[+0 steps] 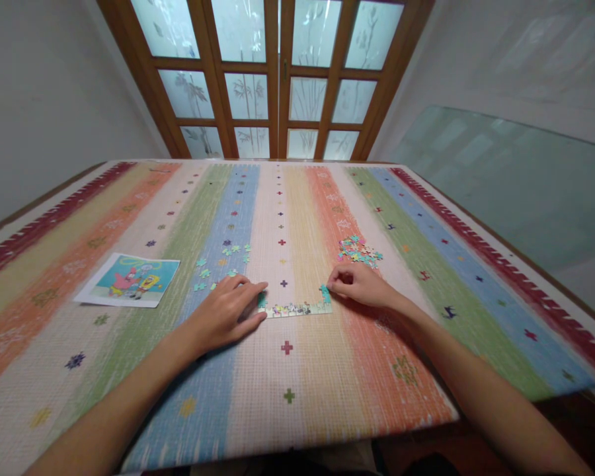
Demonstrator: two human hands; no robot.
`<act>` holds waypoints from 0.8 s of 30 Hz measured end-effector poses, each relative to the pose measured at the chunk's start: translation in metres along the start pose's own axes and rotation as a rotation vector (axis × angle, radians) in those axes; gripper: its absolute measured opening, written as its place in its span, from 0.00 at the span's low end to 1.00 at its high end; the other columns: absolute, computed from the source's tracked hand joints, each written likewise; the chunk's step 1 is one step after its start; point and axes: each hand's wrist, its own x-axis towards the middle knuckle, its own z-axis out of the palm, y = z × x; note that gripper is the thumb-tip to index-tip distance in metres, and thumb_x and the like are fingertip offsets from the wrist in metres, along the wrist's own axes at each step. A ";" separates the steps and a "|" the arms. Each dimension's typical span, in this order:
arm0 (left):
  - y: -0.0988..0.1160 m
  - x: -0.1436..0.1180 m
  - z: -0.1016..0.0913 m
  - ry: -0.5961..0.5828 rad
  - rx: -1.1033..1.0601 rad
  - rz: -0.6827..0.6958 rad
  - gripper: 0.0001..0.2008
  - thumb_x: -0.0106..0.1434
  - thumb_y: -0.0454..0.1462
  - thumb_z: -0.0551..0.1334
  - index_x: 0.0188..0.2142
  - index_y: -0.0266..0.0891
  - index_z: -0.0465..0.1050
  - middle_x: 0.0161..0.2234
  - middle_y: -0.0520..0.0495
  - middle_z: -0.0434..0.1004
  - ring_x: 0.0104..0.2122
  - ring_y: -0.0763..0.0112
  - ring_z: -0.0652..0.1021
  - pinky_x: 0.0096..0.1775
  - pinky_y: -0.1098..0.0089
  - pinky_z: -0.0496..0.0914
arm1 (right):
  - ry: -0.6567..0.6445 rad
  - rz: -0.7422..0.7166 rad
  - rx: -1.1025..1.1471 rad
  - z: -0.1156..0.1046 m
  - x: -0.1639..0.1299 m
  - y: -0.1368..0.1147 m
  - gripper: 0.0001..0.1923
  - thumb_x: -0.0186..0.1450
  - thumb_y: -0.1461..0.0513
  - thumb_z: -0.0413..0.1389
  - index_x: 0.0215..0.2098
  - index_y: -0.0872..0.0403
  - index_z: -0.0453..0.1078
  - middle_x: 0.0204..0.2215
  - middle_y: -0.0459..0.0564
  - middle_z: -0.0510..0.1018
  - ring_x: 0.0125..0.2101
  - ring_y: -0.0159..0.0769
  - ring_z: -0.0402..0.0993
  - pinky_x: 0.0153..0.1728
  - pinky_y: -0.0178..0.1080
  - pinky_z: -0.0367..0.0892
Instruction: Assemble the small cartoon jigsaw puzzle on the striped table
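Obs. 1, nearest: your forearms come in from the lower edge over the striped tablecloth [297,410], which covers the table.

Obs. 2: your left hand [225,311] lies palm down, fingers stretched flat and loose, holding nothing. Its fingertips [260,288] press on the left end of the assembled puzzle strip [297,309].

Obs. 3: the strip is a short row of joined pieces lying flat across the pale centre stripes, between your two hands. A turquoise piece [325,293] stands up from its right end, forming a corner.

Obs. 4: your right hand [359,284] is curled, knuckles up, fingertips pinched against that turquoise piece. Whether the piece is actually held or only touched, you cannot tell.

Obs. 5, farther: a pile of loose pieces [359,250] sits just beyond your right hand. A thinner scatter of turquoise pieces [223,261] lies beyond your left hand, on the green and blue stripes.

Obs. 6: a cartoon reference picture [129,280] lies flat, well to the left of your left hand.

Obs. 7, farthest: wooden-framed frosted glass doors [277,79] stand behind the table's far edge. A glass pane [515,192] leans at right.
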 end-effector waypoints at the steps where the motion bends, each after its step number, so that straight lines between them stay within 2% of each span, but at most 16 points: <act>1: 0.000 0.000 0.000 -0.004 0.008 0.000 0.20 0.70 0.45 0.61 0.59 0.43 0.69 0.48 0.40 0.78 0.48 0.52 0.74 0.51 0.54 0.69 | 0.015 -0.001 -0.017 0.001 0.000 -0.001 0.07 0.59 0.59 0.58 0.25 0.52 0.72 0.21 0.46 0.73 0.24 0.34 0.66 0.28 0.39 0.59; 5: 0.001 0.000 0.000 -0.021 0.036 0.002 0.20 0.70 0.45 0.61 0.59 0.43 0.69 0.48 0.40 0.78 0.48 0.53 0.74 0.51 0.55 0.69 | 0.037 -0.005 -0.045 0.004 -0.002 -0.001 0.05 0.60 0.61 0.58 0.26 0.52 0.71 0.23 0.47 0.74 0.25 0.34 0.66 0.28 0.39 0.59; 13: 0.001 0.000 0.000 -0.022 0.073 0.022 0.21 0.71 0.46 0.59 0.59 0.41 0.69 0.48 0.39 0.78 0.47 0.52 0.75 0.49 0.56 0.69 | 0.017 -0.010 -0.034 0.004 -0.002 0.000 0.08 0.63 0.56 0.61 0.30 0.53 0.72 0.24 0.46 0.74 0.25 0.34 0.66 0.29 0.39 0.59; 24: 0.001 0.001 0.000 -0.017 0.154 0.081 0.20 0.73 0.45 0.57 0.59 0.39 0.66 0.47 0.38 0.77 0.46 0.54 0.75 0.47 0.56 0.70 | 0.041 -0.014 -0.086 0.004 -0.004 -0.006 0.08 0.63 0.57 0.60 0.29 0.53 0.72 0.23 0.46 0.74 0.25 0.34 0.67 0.29 0.39 0.59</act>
